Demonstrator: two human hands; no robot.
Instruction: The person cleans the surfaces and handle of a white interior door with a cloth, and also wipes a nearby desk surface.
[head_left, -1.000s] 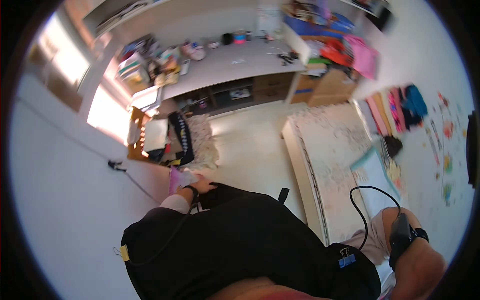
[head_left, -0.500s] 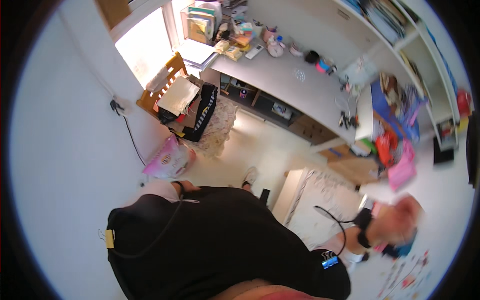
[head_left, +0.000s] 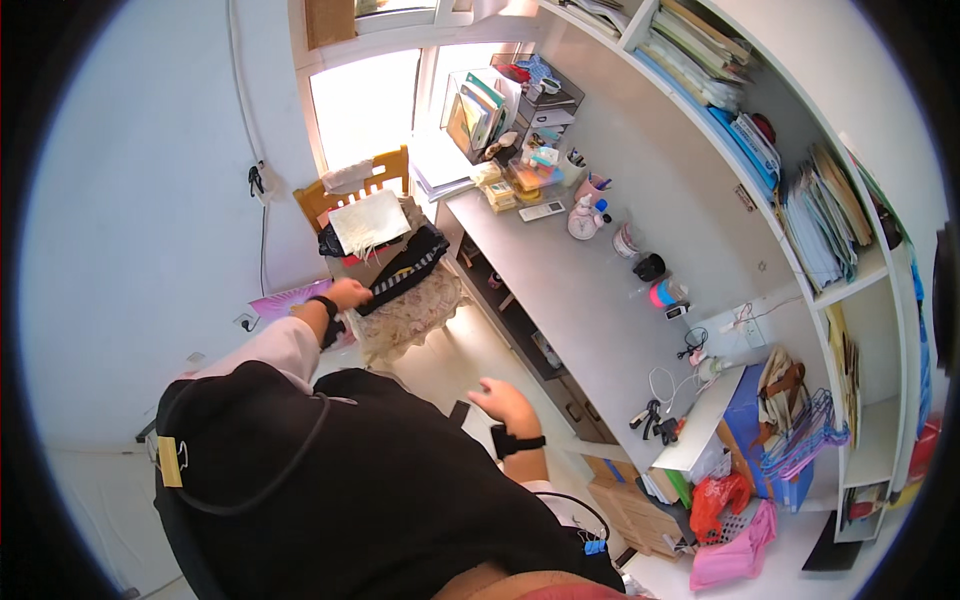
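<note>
Right hand (head_left: 506,402) has swung in from far right, fingers loosely parted, nothing visible in it; left hand (head_left: 347,294) has gone out to the chair (head_left: 312,207), fingers bent, can't tell whether pinching. Striped dark cloth (head_left: 402,278) lies just beyond the left hand, chair probably doubling as clothes stand. Purple bag (head_left: 284,303) shows left of that hand, print unreadable.

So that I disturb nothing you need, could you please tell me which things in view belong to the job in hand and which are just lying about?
Likely the job, judging by nearness:
striped black cloth, nearest the left hand
wooden chair bearing it

Apparently just lying about:
white remote on the grey desk
red bag
pink bag
</note>
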